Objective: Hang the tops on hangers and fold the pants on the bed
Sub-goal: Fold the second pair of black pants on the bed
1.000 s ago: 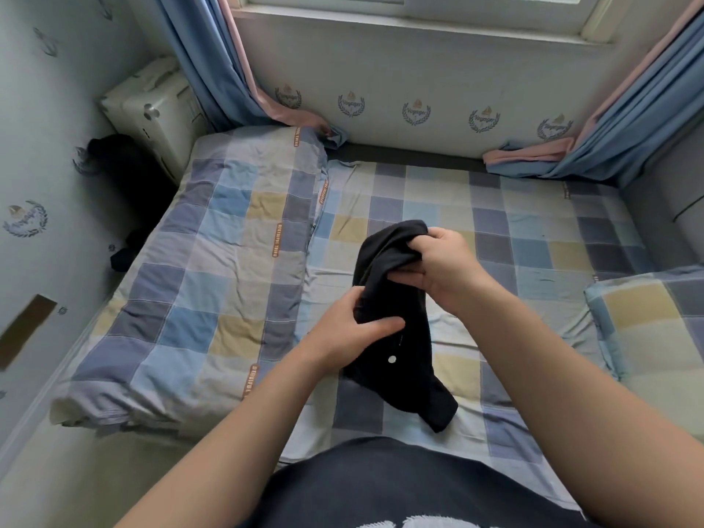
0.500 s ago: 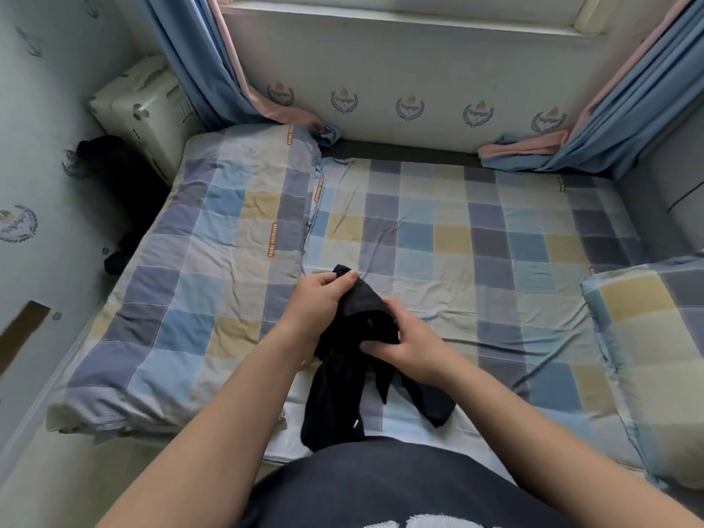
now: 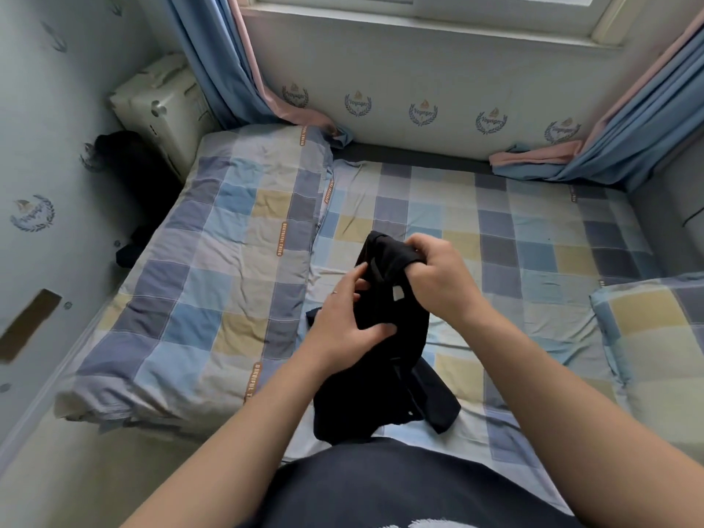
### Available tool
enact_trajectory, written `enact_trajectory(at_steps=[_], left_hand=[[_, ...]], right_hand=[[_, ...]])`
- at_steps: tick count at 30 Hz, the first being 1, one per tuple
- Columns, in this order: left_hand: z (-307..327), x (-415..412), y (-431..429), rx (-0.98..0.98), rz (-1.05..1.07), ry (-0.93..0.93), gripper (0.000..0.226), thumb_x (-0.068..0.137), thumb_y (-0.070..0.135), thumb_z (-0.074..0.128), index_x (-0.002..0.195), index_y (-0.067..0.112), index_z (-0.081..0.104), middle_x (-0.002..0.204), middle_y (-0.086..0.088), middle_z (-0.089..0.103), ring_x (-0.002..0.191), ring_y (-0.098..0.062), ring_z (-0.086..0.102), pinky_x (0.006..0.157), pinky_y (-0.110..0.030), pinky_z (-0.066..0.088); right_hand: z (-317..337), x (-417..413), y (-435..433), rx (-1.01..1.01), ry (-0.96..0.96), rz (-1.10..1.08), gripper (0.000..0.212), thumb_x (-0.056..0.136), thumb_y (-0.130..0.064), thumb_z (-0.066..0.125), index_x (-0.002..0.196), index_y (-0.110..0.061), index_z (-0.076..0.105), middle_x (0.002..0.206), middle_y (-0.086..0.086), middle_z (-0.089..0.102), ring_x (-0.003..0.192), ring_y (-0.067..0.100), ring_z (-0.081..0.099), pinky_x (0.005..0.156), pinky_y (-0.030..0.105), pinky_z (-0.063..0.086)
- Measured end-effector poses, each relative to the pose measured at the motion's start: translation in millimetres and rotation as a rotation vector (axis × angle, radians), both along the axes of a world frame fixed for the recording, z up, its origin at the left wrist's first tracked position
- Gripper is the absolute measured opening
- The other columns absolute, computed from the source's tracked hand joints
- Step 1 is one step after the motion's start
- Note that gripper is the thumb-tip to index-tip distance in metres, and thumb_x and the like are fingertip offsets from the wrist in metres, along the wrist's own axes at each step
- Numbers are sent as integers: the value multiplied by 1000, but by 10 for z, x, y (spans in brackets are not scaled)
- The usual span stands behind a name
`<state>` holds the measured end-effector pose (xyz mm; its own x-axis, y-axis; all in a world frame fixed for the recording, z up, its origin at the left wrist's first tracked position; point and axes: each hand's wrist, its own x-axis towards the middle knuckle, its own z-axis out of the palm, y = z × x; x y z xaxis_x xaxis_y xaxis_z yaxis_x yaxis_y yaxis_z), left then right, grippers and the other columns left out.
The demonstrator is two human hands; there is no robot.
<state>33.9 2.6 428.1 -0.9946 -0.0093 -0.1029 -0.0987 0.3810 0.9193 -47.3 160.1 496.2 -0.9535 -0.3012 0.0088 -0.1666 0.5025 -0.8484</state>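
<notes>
Head view: both hands hold a black garment up over the near-middle of the bed. Right hand grip: fingers curled tight round the bunched top end of the cloth, like a fist. Left hand grip: thumb pressed on the front of the fabric lower down, fingers along the left edge, pinching it; thin ring on one finger. Hands are close together with the cloth between them. Small white tag shows on the cloth just below the right hand. Lower part hangs crumpled toward the person's dark shirt, one flap trailing right; can't tell if it touches the sheet. Top or pants: can't tell. Bed sheet is checked blue, yellow and grey. Folded quilt in the same check lies on the bed's left side, pillow at the right edge. White suitcase stands in the left corner, blue-pink curtains hang under the window.
</notes>
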Motion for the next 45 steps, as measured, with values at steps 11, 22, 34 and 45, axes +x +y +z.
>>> enact_trajectory(at_steps=[11, 22, 34, 45], left_hand=[[-793, 54, -23, -359, 372, -294, 24, 87, 10, 53, 102, 28, 49, 103, 0, 59, 87, -25, 58, 71, -40, 49], [-419, -83, -76, -113, 332, -107, 21, 92, 16, 62, 71, 17, 58, 61, 6, 59, 61, -15, 52, 58, -35, 38], [44, -154, -57, -220, -96, 39, 15, 85, 3, 68, 92, 15, 72, 89, -3, 67, 86, -18, 61, 78, -30, 45], [-917, 212, -647, -675, 339, -254, 32, 80, -6, 51, 101, 12, 67, 109, -12, 56, 106, -34, 51, 87, -37, 45]], right_hand=[[90, -32, 294, -405, -251, -308, 23, 81, -12, 49, 68, -23, 64, 69, 6, 59, 60, 17, 52, 50, 31, 46], [-1016, 73, 871, 81, -557, -493, 62, 83, -23, 69, 134, -7, 39, 130, 18, 52, 122, 38, 55, 100, 55, 50], [-759, 130, 348, 544, -48, 124, 24, 83, -15, 59, 102, -28, 61, 105, 6, 69, 101, 33, 62, 89, 44, 49], [-1227, 86, 776, 663, -47, -153, 22, 77, 1, 46, 78, -20, 55, 82, 2, 61, 75, 27, 53, 62, 32, 39]])
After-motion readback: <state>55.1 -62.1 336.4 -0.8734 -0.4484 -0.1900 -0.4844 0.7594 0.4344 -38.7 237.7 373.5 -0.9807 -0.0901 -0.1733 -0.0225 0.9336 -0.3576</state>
